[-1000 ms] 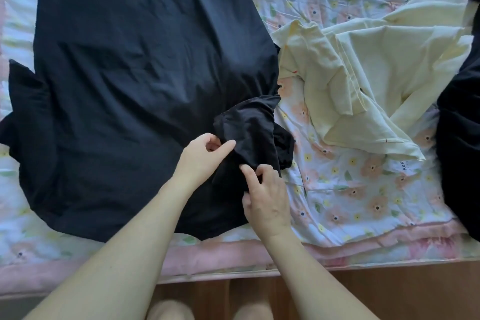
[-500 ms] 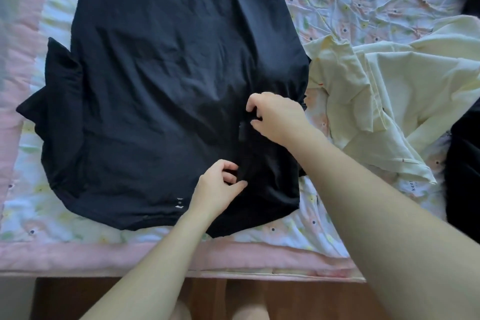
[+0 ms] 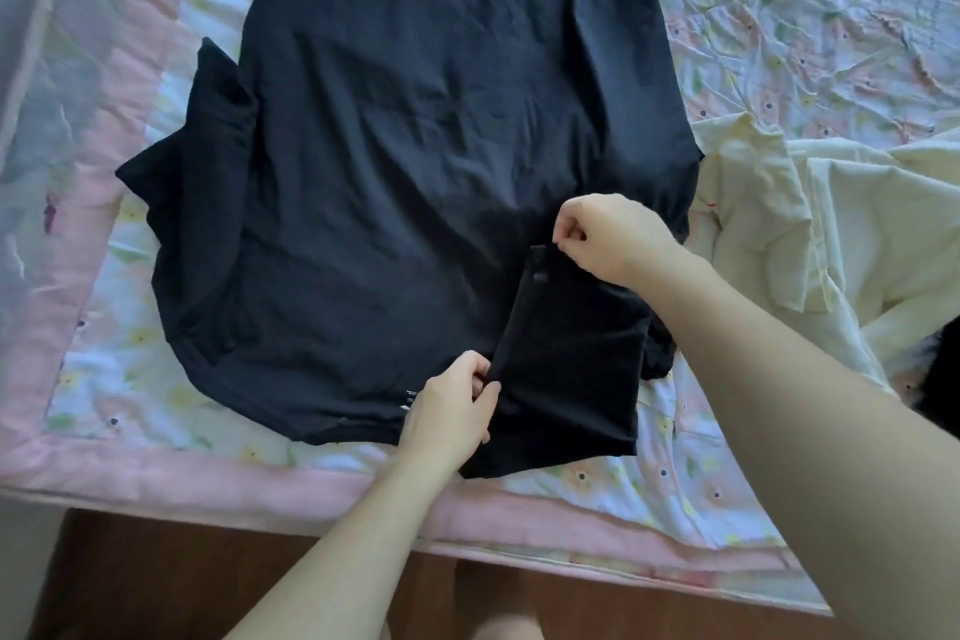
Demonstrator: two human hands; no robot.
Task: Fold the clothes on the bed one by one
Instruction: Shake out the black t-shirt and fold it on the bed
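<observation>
A black T-shirt (image 3: 441, 161) was spread flat on the floral bed cover (image 3: 779, 26), near the pink front border. Its right sleeve (image 3: 571, 359) was folded inward over the body of the shirt. The edge of this sleeve was pinched at the near end by the left hand (image 3: 452, 405), closed around the cloth, and at the far end by the right hand (image 3: 608, 234), thumb and fingers closed on it. A pale yellow garment (image 3: 831, 224) was lying crumpled just beside the shirt, at the right
</observation>
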